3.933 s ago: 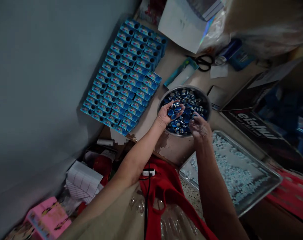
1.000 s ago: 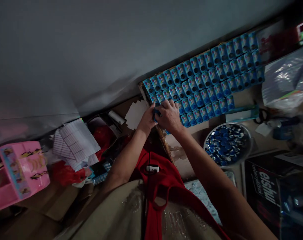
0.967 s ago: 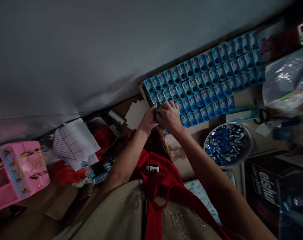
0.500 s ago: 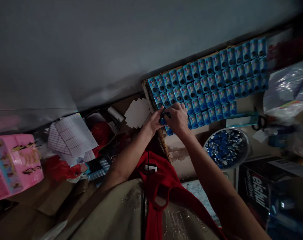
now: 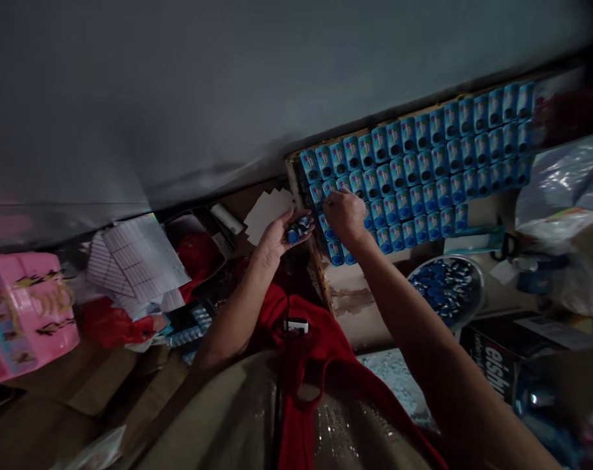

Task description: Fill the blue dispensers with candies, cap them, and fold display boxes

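My left hand is turned palm up beside the left edge of the board, cupping several small round blue and dark pieces. Over the lower left rows of blue cards, my right hand reaches down with its fingertips pinched together. Whatever it pinches is hidden or too small to name. The cards lie in slanted rows, many with a dark or blue round spot at the lower end. To the right, a metal bowl contains many loose blue and shiny round pieces.
A wall rises behind the board. White cards and printed sheets lie to the left, past them a pink plastic container. A black printed box and clear plastic bags are on the right.
My hands have moved apart: the left has drawn back leftward with the round pieces, the right has come onto the cards. The view has shifted slightly.
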A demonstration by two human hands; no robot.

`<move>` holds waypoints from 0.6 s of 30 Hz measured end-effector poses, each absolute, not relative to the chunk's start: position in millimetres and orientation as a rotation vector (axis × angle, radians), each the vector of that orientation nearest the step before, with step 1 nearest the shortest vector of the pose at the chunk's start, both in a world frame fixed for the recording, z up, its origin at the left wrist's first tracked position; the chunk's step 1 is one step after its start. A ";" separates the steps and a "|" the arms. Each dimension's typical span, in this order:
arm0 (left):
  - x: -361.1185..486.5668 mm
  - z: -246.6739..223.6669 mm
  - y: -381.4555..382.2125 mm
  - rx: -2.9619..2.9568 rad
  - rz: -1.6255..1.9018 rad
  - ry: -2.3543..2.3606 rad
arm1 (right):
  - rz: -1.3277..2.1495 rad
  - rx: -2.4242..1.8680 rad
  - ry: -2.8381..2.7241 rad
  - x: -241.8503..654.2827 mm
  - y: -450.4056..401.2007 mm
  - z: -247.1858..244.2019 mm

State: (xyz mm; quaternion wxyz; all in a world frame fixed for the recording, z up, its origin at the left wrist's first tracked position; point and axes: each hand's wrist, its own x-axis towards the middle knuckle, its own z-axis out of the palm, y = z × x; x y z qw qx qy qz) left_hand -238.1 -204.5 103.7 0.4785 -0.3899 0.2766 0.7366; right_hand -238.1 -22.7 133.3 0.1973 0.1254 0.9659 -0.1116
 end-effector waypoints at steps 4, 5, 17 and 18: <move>-244.5 102.2 -205.1 -0.963 1.824 0.650 | -0.249 0.361 2.680 -243.4 -26.1 131.2; -245.1 101.0 -205.3 -0.958 1.827 0.643 | -0.222 0.382 2.656 -247.0 -25.7 130.2; -236.0 111.2 -195.3 -0.885 1.966 0.621 | -0.313 0.404 2.712 -240.1 -30.9 152.9; -235.3 112.4 -192.8 -0.873 1.982 0.641 | -0.404 0.363 2.767 -226.3 -35.1 157.7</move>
